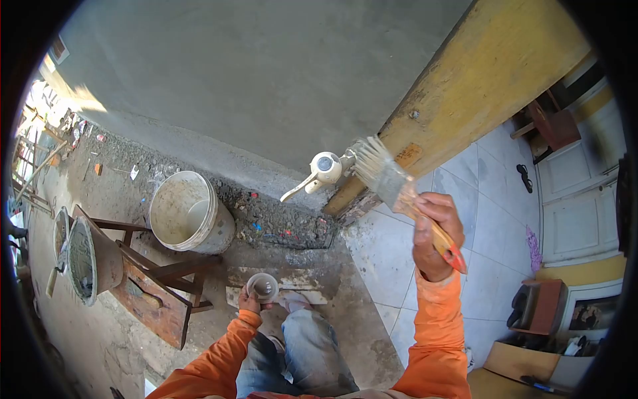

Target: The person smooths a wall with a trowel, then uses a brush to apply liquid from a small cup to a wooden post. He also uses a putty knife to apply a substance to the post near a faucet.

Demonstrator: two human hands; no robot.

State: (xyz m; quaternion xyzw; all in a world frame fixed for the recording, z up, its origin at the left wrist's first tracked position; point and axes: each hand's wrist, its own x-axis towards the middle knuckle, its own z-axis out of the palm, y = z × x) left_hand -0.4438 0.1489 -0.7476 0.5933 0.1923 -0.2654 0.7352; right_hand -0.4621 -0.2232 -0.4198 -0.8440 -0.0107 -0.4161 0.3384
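My right hand [435, 233] is closed around the wooden handle of a wide paintbrush [393, 187], raised with its pale bristles up and to the left. The bristle tips overlap the neck of a cream-coloured tap [325, 167], beside the yellow post [492, 73]. The tap's lever points down and left, in front of a smooth grey plastered wall [266, 73]. Lower down, my left hand [249, 301] grips a small round cup [264, 286] by its side, in front of my knees. Light liquid or a pale bottom shows inside the cup.
A dirty white bucket [224, 223] stands left, beside a wooden bench [156, 309]. Another bucket [106, 259] with grey residue and a handled tool [52, 282] are further left. Rubble [286, 223] lines the wall's foot. Pale tiles [492, 279] and furniture [541, 306] lie right.
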